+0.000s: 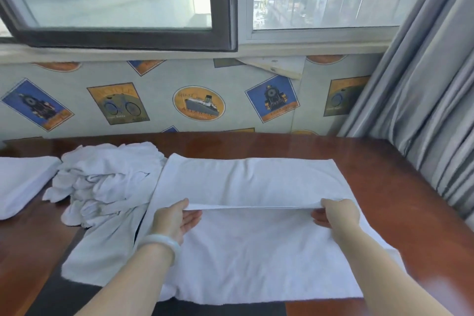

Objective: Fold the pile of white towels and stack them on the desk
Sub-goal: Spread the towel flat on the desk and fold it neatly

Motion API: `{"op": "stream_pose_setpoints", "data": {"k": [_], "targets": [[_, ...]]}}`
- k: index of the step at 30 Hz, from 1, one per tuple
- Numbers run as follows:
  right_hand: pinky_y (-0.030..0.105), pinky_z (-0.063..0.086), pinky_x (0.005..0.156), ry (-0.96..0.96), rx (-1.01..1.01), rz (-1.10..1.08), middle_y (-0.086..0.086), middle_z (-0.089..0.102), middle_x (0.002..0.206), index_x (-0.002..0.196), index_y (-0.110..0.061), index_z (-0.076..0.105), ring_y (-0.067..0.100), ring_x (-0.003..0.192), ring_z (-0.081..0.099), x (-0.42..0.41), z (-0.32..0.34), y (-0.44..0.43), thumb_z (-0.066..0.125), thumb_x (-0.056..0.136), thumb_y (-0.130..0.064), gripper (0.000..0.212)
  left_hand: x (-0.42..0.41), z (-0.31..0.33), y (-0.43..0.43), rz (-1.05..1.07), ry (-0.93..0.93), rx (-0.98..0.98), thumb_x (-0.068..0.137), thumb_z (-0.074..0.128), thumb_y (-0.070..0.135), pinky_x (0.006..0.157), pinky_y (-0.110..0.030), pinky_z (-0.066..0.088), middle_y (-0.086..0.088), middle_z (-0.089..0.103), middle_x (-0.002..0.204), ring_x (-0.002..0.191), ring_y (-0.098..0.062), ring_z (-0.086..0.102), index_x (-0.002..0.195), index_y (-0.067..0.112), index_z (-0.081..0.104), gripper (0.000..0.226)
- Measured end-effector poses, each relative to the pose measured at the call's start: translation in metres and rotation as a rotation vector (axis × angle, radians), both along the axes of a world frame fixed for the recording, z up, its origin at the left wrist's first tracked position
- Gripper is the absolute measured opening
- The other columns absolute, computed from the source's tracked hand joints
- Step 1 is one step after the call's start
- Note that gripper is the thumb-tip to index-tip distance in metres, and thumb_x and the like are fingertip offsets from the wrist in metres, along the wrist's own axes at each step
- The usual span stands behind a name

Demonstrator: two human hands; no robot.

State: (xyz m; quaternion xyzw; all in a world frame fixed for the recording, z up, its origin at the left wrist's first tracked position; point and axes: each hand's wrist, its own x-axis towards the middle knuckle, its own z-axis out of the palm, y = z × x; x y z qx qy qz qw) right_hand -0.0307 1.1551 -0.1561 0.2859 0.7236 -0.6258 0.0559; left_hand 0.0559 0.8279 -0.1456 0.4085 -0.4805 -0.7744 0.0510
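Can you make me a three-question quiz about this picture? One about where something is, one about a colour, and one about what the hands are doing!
1. Where is the messy pile of towels?
A. Left of the flat towel
B. On the windowsill
C. On the floor

2. What colour is the curtain?
A. Red
B. Grey
C. Yellow

3. What are the left hand and right hand doing?
A. Resting in pockets
B. Opening the window
C. Pinching an edge of the flat towel, one at each end

Answers:
1 A: the pile lies on the desk, against the flat towel's left side.
2 B: the curtain hangs in grey folds at the right.
3 C: both hands hold the edge just above the rest of the towel.
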Motion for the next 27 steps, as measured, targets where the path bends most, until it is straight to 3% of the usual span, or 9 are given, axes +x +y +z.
{"op": "stream_pose_setpoints", "data": {"k": [4,6,8,10,13,16,20,23,27], "targets": [[0.050,0.056,0.082,0.084,-0.001,0.008,0.012,0.066,0.060,0.071,0.003,0.054,0.032,0.065,0.062,-0.069,-0.009,-0.022,0.054,0.083,-0.006,0.015,-0.070,-0.011,-0.016,-0.054,0.106,-0.022,0.099,0.055,0.007,0.067,-0.029,0.061,-0.022,0.067,0.096,0.093,-0.032,0.067,0.108,-0.007,0.057,0.017],[0.038,0.047,0.078,0.134,0.035,0.113,0.004,0.057,0.083,0.079,-0.009,0.052,0.024,0.076,0.051,-0.088,-0.019,-0.036,0.062,0.075,-0.020,0.015,-0.096,-0.026,-0.019,-0.255,0.113,-0.175,0.099,0.055,0.009,0.087,-0.027,0.050,-0.012,0.065,0.119,0.118,-0.026,0.059,0.117,0.002,0.061,0.020],[0.029,0.037,0.085,0.052,0.194,0.343,0.001,0.051,0.113,0.114,-0.024,0.056,0.021,0.098,0.051,-0.091,-0.042,-0.051,0.063,0.088,-0.026,0.026,-0.108,-0.046,-0.017,-0.518,0.043,-0.406,0.100,0.055,0.013,0.096,-0.022,0.037,-0.003,0.054,0.138,0.127,-0.018,0.050,0.133,0.008,0.055,0.033],[0.027,0.038,0.096,-0.023,0.473,0.610,0.002,0.048,0.141,0.145,-0.021,0.041,0.023,0.124,0.050,-0.087,-0.078,-0.064,0.054,0.099,-0.027,0.048,-0.118,-0.075,-0.015,-0.847,-0.079,-0.687,0.102,0.052,0.024,0.103,-0.020,0.030,-0.004,0.038,0.154,0.140,-0.018,0.037,0.147,0.012,0.039,0.049],[0.035,0.020,0.118,0.169,0.917,0.894,0.003,0.030,0.159,0.150,-0.018,0.036,0.024,0.145,0.031,-0.074,-0.129,-0.082,0.039,0.101,-0.035,0.052,-0.124,-0.118,-0.007,-1.252,-0.297,-1.259,0.098,0.019,0.058,0.121,-0.039,0.007,0.001,-0.002,0.166,0.152,-0.018,0.001,0.157,0.027,0.013,0.068],[0.045,0.010,0.116,0.174,1.093,0.877,0.006,0.050,0.147,0.141,-0.019,0.044,0.026,0.139,0.033,-0.070,-0.164,-0.078,0.029,0.097,-0.046,0.054,-0.115,-0.153,-0.014,-1.200,-0.256,-1.534,0.090,0.007,0.064,0.111,-0.058,0.017,0.000,0.021,0.163,0.148,-0.023,0.020,0.152,0.032,0.029,0.073],[0.050,0.007,0.120,0.306,1.236,0.858,0.003,0.035,0.157,0.153,-0.021,0.028,0.019,0.150,0.012,-0.052,-0.183,-0.061,0.012,0.103,-0.050,0.060,-0.078,-0.180,-0.014,-1.122,-0.171,-1.705,0.100,0.022,0.051,0.111,-0.060,0.025,-0.003,0.035,0.158,0.144,-0.025,0.035,0.149,0.026,0.041,0.058],[0.051,0.019,0.116,0.319,1.183,0.849,0.002,0.033,0.159,0.152,-0.024,0.030,0.015,0.151,0.012,-0.028,-0.183,-0.049,0.014,0.101,-0.053,0.061,-0.047,-0.184,0.004,-1.038,-0.154,-1.745,0.083,0.046,0.052,0.108,-0.061,0.030,-0.005,0.042,0.154,0.142,-0.024,0.037,0.147,0.026,0.046,0.069],[0.045,0.015,0.118,0.348,1.200,0.857,-0.005,0.024,0.159,0.151,-0.029,0.027,0.010,0.151,0.009,0.021,-0.182,-0.014,0.014,0.100,-0.054,0.058,-0.003,-0.195,0.035,-1.043,-0.189,-1.763,0.071,0.051,0.056,0.102,-0.058,0.035,-0.006,0.053,0.144,0.139,-0.024,0.036,0.139,0.027,0.050,0.073]]}}
